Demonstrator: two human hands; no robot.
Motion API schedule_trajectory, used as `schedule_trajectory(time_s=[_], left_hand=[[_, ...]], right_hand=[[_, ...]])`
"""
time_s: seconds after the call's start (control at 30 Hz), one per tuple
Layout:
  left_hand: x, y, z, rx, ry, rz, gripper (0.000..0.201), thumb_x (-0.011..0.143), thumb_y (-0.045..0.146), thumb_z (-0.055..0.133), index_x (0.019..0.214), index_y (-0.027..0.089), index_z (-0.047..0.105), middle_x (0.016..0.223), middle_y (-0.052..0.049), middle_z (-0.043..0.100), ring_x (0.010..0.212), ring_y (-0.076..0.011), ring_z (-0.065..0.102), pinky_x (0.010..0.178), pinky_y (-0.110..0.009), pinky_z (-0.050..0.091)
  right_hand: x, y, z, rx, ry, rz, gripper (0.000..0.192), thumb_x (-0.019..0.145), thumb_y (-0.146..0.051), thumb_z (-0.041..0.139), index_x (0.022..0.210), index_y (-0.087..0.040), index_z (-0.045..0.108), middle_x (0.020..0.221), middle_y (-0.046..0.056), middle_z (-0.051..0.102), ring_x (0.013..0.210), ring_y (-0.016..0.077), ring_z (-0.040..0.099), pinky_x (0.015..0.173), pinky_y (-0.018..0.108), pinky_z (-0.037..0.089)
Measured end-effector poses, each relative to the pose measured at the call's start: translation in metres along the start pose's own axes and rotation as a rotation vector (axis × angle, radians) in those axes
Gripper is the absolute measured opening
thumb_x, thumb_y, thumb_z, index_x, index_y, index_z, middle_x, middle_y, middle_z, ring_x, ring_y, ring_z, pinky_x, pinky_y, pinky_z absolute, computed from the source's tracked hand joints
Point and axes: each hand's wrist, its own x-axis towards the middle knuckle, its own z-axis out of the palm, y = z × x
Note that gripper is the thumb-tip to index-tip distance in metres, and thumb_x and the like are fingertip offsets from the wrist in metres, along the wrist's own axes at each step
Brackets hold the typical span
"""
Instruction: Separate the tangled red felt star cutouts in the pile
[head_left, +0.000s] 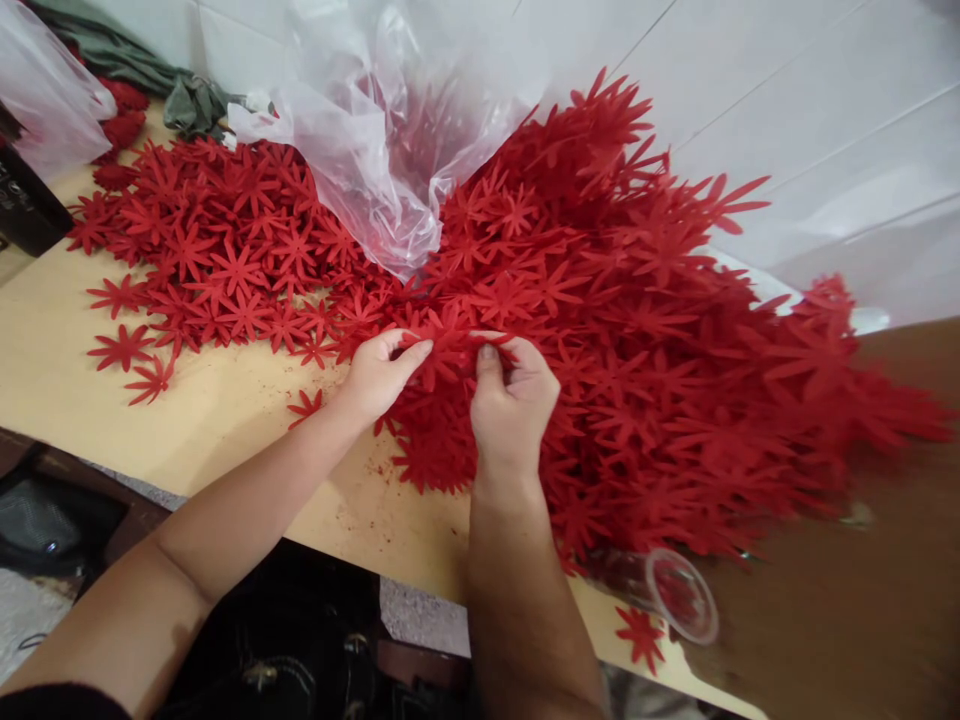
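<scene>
A large heap of red flower-shaped fabric cutouts [637, 330] covers the pale wooden table [67, 390], spreading from far left to right. My left hand [375, 375] and my right hand [510, 405] meet at the near edge of the heap. Both pinch the same red cutout [448, 345] between thumb and fingers. A thinner layer of flat cutouts [225, 260] lies to the left of my hands.
A crumpled clear plastic bag [382, 130] lies on the heap at the back. Another clear bag [45, 90] and green cloth [187, 100] sit at the far left. A clear plastic cup [679, 595] lies near the table's front edge. A brown board [862, 600] is at right.
</scene>
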Motion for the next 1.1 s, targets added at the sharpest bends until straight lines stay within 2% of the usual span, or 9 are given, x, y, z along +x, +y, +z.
schedule_trajectory(time_s=[0.13,0.27,0.4,0.53,0.67,0.8,0.9,1.0,1.1], left_hand=[[0.002,-0.002,-0.002,0.112,0.054,0.038,0.014,0.072,0.026,0.061,0.068,0.015,0.054,0.061,0.005,0.052,0.055,-0.0048,0.042,0.060,-0.022,0.035],[0.001,-0.001,-0.002,0.174,0.050,0.089,0.020,0.068,0.029,0.066,0.066,0.015,0.052,0.062,0.005,0.052,0.058,-0.0047,0.044,0.062,-0.022,0.036],[0.000,0.001,-0.001,0.134,0.018,0.092,0.026,0.065,0.034,0.068,0.065,0.015,0.050,0.062,0.005,0.051,0.057,-0.0044,0.044,0.060,-0.021,0.036],[0.000,0.003,0.000,0.061,-0.011,0.059,0.022,0.074,0.031,0.060,0.064,0.015,0.049,0.058,0.006,0.047,0.054,-0.0038,0.041,0.057,-0.021,0.036],[-0.001,0.002,0.002,0.000,-0.101,0.050,0.007,0.074,0.019,0.059,0.073,0.014,0.055,0.066,0.003,0.055,0.061,-0.0048,0.048,0.067,-0.022,0.041],[0.000,0.000,0.003,-0.029,-0.127,0.053,0.011,0.069,0.013,0.064,0.076,0.014,0.056,0.073,0.002,0.059,0.069,-0.0061,0.053,0.076,-0.024,0.043],[0.001,0.000,0.002,-0.035,-0.116,0.026,0.010,0.071,0.018,0.063,0.071,0.014,0.054,0.069,0.002,0.058,0.065,-0.0066,0.052,0.074,-0.025,0.043],[0.001,-0.001,0.001,0.065,-0.092,0.044,0.013,0.073,0.025,0.063,0.070,0.014,0.055,0.068,0.002,0.057,0.063,-0.0068,0.050,0.069,-0.025,0.042],[-0.001,-0.004,0.001,0.156,-0.098,0.053,0.022,0.074,0.034,0.062,0.067,0.015,0.053,0.061,0.003,0.052,0.057,-0.0060,0.045,0.061,-0.023,0.039]], right_hand=[[0.005,0.007,-0.016,-0.040,0.014,-0.030,0.026,0.076,-0.018,0.049,0.099,-0.019,0.061,0.096,0.007,0.064,0.088,0.0175,0.062,0.083,0.041,0.050],[0.003,0.000,-0.023,-0.041,-0.119,-0.055,0.035,0.073,-0.020,0.056,0.108,-0.022,0.059,0.117,0.008,0.059,0.113,0.0213,0.054,0.099,0.047,0.042],[-0.006,-0.013,-0.010,0.135,-0.298,0.106,0.033,0.073,-0.034,0.061,0.103,-0.020,0.058,0.095,0.006,0.065,0.086,0.0161,0.063,0.079,0.037,0.052],[-0.010,-0.011,0.004,0.211,-0.273,0.174,0.022,0.070,-0.033,0.065,0.084,-0.019,0.058,0.077,0.001,0.063,0.068,0.0123,0.059,0.066,0.030,0.051],[-0.008,-0.005,0.004,0.217,-0.167,0.152,0.017,0.073,-0.034,0.061,0.081,-0.019,0.056,0.075,0.000,0.060,0.067,0.0107,0.056,0.066,0.028,0.048],[-0.009,-0.006,0.004,0.225,-0.152,0.164,0.026,0.076,-0.046,0.056,0.073,-0.020,0.052,0.065,-0.002,0.054,0.059,0.0093,0.049,0.058,0.025,0.045],[-0.011,-0.007,0.008,0.288,-0.195,0.201,0.034,0.070,-0.053,0.060,0.075,-0.021,0.051,0.069,-0.002,0.055,0.061,0.0098,0.053,0.059,0.026,0.047],[-0.013,-0.007,0.011,0.321,-0.231,0.203,0.036,0.066,-0.047,0.067,0.086,-0.021,0.052,0.084,0.001,0.062,0.075,0.0122,0.060,0.071,0.029,0.051],[-0.013,-0.004,0.010,0.312,-0.259,0.187,0.032,0.068,-0.042,0.066,0.090,-0.022,0.053,0.085,0.001,0.064,0.077,0.0125,0.062,0.073,0.030,0.052]])
